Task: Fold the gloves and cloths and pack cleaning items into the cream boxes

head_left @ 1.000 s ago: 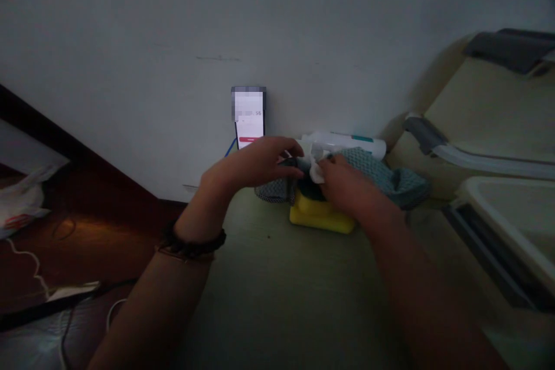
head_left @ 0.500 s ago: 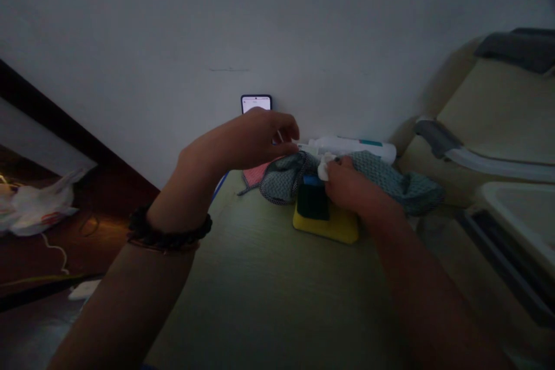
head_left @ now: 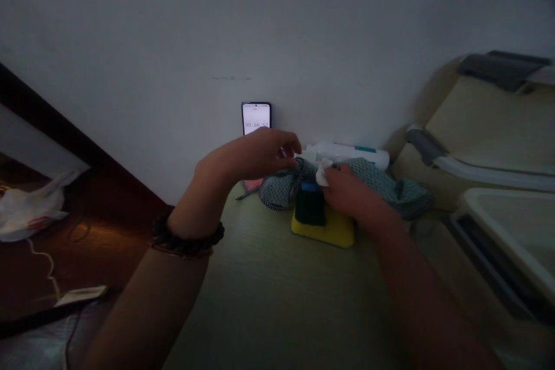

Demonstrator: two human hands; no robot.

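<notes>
My right hand [head_left: 347,188] is closed on a small crumpled white piece, which looks like a tissue [head_left: 324,172]. It is over the grey-green woven cloth [head_left: 368,176] and the back of a yellow sponge [head_left: 325,231]. On that sponge lies a dark green scouring pad [head_left: 310,208] with a blue edge behind it. My left hand [head_left: 264,153] hovers over the cloth's left part, its fingers curved and apart from the thumb, with nothing visible between them. Beneath it a bit of pink cloth [head_left: 252,186] shows. Behind the cloth lies a white bottle [head_left: 351,153] on its side.
A phone [head_left: 256,115] showing a timer leans against the wall behind my left hand. The pale table top [head_left: 269,300] extends toward me. To the right stands a beige chair [head_left: 481,121] with grey fittings. A white plastic bag [head_left: 34,205] lies low on the left.
The view has shifted slightly. My left hand has come a little lower and nearer the cloth, uncovering more of the phone's screen. My right hand keeps hold of the white tissue in about the same place.
</notes>
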